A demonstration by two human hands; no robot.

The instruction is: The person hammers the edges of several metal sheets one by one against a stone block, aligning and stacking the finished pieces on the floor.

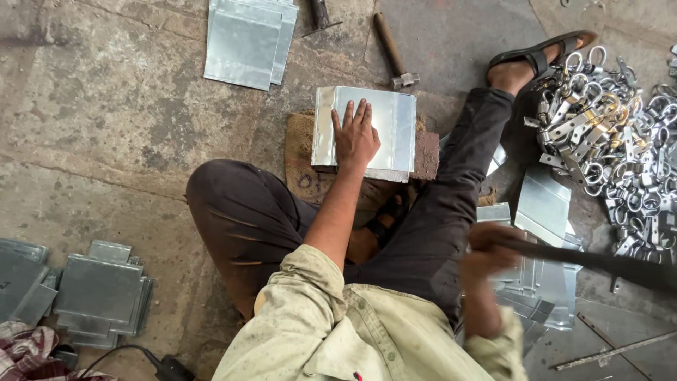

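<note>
A: Where did the folded sheet (390,127) lie?

B: It rested on a brown block (426,155), just ahead of the person's crossed legs, with its side edges bent upward. The block sat on a piece of sacking (302,152) spread on the concrete floor (106,127).

A: What was the left hand (355,137) doing?

B: It lay flat on the sheet, palm down, fingers extended and close together. It pressed rather than grasped; nothing was enclosed in it.

A: And the right hand (485,255)?

B: It was closed around the handle of a dark bar (599,262), raised beside the right knee. Both hand and bar appeared blurred, so the bar's head could not be made out.

A: What lay around the work?

B: A hammer (393,53) lay on the floor just beyond the sheet, head toward the block. Farther off, a stack of flat sheets (247,39) sat at upper left. Cut and folded pieces (543,212) were heaped by the right leg, under the bar. A pile of shiny metal latches (606,134) filled the right edge, next to the sandalled foot (539,60). More folded pieces (99,293) were stacked at lower left, near a checked cloth (28,349).
</note>
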